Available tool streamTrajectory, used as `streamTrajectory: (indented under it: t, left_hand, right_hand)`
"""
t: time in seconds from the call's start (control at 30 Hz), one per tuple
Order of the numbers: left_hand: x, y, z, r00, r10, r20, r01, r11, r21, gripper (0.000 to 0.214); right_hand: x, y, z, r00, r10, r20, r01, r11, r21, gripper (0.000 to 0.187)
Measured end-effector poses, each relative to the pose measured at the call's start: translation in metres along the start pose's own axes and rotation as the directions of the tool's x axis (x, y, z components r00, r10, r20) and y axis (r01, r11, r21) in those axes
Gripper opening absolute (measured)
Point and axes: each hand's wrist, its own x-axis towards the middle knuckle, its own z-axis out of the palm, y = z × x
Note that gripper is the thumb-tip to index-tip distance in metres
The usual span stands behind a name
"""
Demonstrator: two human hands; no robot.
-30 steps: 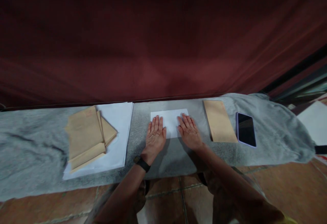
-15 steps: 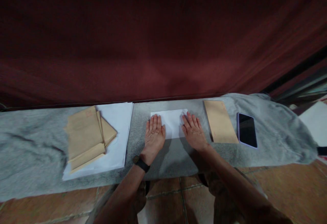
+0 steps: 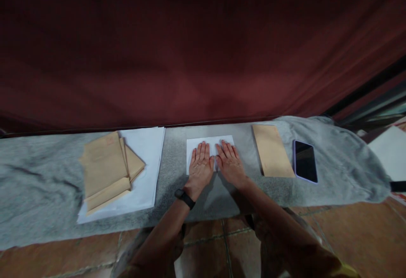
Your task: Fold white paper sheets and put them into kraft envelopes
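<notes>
A small white sheet of paper (image 3: pixel 211 140), seemingly folded, lies in front of me on a grey cloth. My left hand (image 3: pixel 201 166) rests flat on its left half, fingers stretched out. On the right half, my right hand (image 3: pixel 230 161) lies palm down with its fingers slightly spread. The two hands are close together near the paper's middle, thumbs almost touching. They cover much of the sheet's lower part. To the right of my right hand lies a brown envelope (image 3: pixel 273 151).
At the left, several brown envelopes (image 3: pixel 106 163) lie on a stack of large white paper (image 3: pixel 146 163). A phone (image 3: pixel 305 161) with a purple edge lies at the right. The grey cloth (image 3: pixel 177 151) covers the narrow surface, with a dark red curtain (image 3: pixel 203 66) behind.
Both hands have slid inward over the white paper, the left one rightward and the right one leftward, so the gap between them has narrowed. The paper's outer edges are now uncovered.
</notes>
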Motion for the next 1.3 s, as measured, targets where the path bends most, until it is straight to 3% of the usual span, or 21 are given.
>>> streamTrajectory:
  t: [0.3, 0.43, 0.63, 0.73, 0.93, 1.3]
  left_hand:
    - [0.004, -0.014, -0.002, 0.996, -0.084, -0.02, 0.085, 0.996, 0.027, 0.059]
    - [0.01, -0.01, -0.006, 0.991, -0.134, -0.027, 0.135, 0.99, 0.028, 0.059]
    - [0.023, 0.009, -0.007, 0.998, -0.025, 0.061, 0.025, 1.0, -0.005, 0.057]
    - [0.027, 0.012, -0.003, 0.995, -0.029, 0.09, 0.029, 1.0, 0.004, 0.058]
    - [0.031, 0.005, 0.003, 0.998, -0.045, 0.048, 0.044, 0.999, 0.014, 0.058]
    - [0.024, -0.01, 0.001, 0.995, -0.091, -0.028, 0.091, 0.996, -0.014, 0.058]
  right_hand:
    - [-0.001, 0.008, 0.003, 0.997, 0.052, -0.056, -0.053, 0.998, -0.013, 0.053]
    - [0.006, 0.008, 0.001, 0.993, 0.1, -0.063, -0.1, 0.995, -0.005, 0.053]
    - [0.027, -0.002, -0.001, 1.0, 0.019, 0.01, -0.02, 0.997, 0.077, 0.053]
    - [0.036, -0.01, -0.001, 0.999, 0.027, 0.039, -0.031, 0.996, 0.089, 0.052]
    - [0.041, -0.015, 0.002, 0.996, 0.08, 0.032, -0.081, 0.995, 0.051, 0.051]
    - [0.034, 0.0, 0.012, 0.996, 0.069, -0.056, -0.068, 0.997, 0.024, 0.054]
